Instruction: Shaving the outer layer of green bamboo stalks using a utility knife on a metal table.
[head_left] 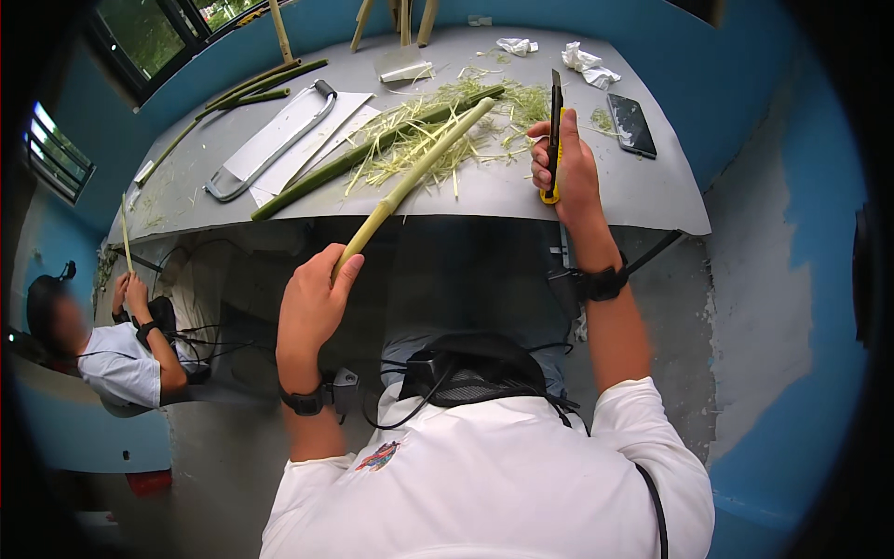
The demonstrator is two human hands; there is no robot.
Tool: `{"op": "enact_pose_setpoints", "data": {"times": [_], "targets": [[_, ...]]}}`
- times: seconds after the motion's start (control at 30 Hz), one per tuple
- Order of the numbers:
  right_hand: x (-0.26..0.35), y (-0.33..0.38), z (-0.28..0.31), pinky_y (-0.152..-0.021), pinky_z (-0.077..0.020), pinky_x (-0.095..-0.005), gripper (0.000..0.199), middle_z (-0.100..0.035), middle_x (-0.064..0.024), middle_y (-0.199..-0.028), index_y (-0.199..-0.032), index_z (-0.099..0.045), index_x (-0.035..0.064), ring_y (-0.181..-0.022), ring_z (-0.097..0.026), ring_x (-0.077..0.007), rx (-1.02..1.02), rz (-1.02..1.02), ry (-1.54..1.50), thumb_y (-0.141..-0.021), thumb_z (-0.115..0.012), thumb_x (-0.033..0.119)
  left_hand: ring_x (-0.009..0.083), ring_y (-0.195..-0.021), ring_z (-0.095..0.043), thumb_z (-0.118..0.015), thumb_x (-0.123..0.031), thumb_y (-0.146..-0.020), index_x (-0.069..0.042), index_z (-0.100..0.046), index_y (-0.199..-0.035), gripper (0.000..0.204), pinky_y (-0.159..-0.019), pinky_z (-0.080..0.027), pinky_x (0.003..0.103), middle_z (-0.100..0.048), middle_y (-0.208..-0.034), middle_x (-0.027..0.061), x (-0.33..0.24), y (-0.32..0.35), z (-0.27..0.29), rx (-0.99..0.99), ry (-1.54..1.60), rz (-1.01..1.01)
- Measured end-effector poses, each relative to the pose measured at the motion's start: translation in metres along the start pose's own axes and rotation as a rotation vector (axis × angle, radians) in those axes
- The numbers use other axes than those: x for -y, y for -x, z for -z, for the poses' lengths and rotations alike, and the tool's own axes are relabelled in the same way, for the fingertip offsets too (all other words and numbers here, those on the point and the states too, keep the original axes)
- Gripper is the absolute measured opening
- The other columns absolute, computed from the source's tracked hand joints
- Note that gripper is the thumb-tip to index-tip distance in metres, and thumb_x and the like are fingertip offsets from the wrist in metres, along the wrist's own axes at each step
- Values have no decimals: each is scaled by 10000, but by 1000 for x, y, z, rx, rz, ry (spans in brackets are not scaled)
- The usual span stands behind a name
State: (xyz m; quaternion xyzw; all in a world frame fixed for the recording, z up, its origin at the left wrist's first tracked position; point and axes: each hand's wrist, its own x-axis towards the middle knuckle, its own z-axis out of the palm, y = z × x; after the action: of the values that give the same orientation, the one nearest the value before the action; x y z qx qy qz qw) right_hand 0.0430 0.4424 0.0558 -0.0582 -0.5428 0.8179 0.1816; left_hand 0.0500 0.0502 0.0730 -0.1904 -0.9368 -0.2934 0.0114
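Observation:
My left hand (pixel 315 296) is closed round the near end of a pale, peeled bamboo stalk (pixel 410 182). The stalk slants up and away over the table's front edge, its far end above a heap of shavings (pixel 447 158). In my right hand (pixel 575 177) a yellow and black utility knife (pixel 554 154) stands upright, its blade pointing away from me. The knife is apart from the stalk. A green, unpeeled bamboo stalk (pixel 326 174) lies on the table just beyond the pale one, partly covered by shavings.
On the grey table (pixel 643 200) lie a hacksaw (pixel 219 189) over white paper (pixel 270 140), a phone (pixel 631 124), crumpled tissues (pixel 589 65) and more green stalks (pixel 251 91). At the far left a seated person (pixel 121 354) holds a thin stalk. A blue wall borders the right.

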Motion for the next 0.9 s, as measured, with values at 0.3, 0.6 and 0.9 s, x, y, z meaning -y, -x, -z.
{"op": "enact_pose_setpoints", "data": {"times": [0.3,0.6,0.9], "targets": [[4,-10,-42,-798,-514,-462,515,-647,-153,-859,-1061,-610,2,-856,-660,-306,134,143,1026,-1186,-550,498,525,-875,-689,-547,-370,-1191,-54,-620,-1226,327,-724,-519,588,-702,-891,264,44,5,-2,23,109,1],[-14,-16,-130,-707,-455,-552,604,-638,-244,-804,-935,-595,1,-772,-606,-471,520,288,1621,-1164,-562,559,213,-566,-583,-466,-334,-1223,-48,-608,-1246,320,-578,-497,412,-588,-757,70,83,5,1,402,722,227],[-51,-33,-178,-728,-540,-576,751,-718,-256,-804,-909,-715,-9,-788,-695,-488,741,223,1577,-1143,-490,669,83,-523,-512,-503,-359,-1169,-39,-579,-1253,340,-443,-528,272,-527,-768,3,117,-8,-4,721,1528,333]]}}
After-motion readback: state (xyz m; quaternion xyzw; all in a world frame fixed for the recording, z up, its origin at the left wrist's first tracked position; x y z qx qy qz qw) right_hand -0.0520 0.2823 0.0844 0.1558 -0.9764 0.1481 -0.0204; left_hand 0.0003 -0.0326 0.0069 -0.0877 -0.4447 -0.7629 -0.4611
